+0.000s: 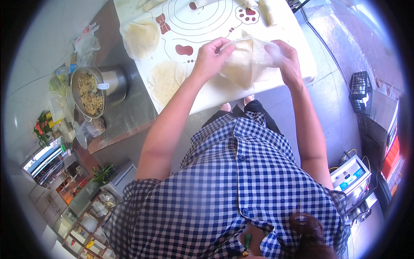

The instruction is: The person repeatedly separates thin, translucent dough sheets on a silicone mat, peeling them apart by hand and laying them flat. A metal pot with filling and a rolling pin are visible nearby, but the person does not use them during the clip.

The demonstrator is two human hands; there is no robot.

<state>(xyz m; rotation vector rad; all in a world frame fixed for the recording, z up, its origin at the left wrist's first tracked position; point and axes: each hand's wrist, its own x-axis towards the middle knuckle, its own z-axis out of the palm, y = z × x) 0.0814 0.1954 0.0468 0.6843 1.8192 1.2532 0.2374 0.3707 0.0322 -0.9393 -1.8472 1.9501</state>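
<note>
Between my two hands hangs a thin sheet of dough (241, 63), raised a little over the near edge of a white printed mat (207, 94). My left hand (213, 56) pinches its left edge between thumb and fingers. On the other side my right hand (286, 60) grips the right edge, blurred in part. The sheet sags in the middle with a fold running down it. Two more flat dough rounds lie on the mat to the left: one farther off (142, 39), and a nearer round (166, 81) partly behind my left forearm.
Several pale dough rolls (267, 13) lie along the mat's far side. Left of the mat, a steel pot (116, 82) holds a chunky filling (90, 95) with a white-handled utensil (103, 86). Plastic bags (87, 47) sit behind it. A black crate (359, 92) stands at the right.
</note>
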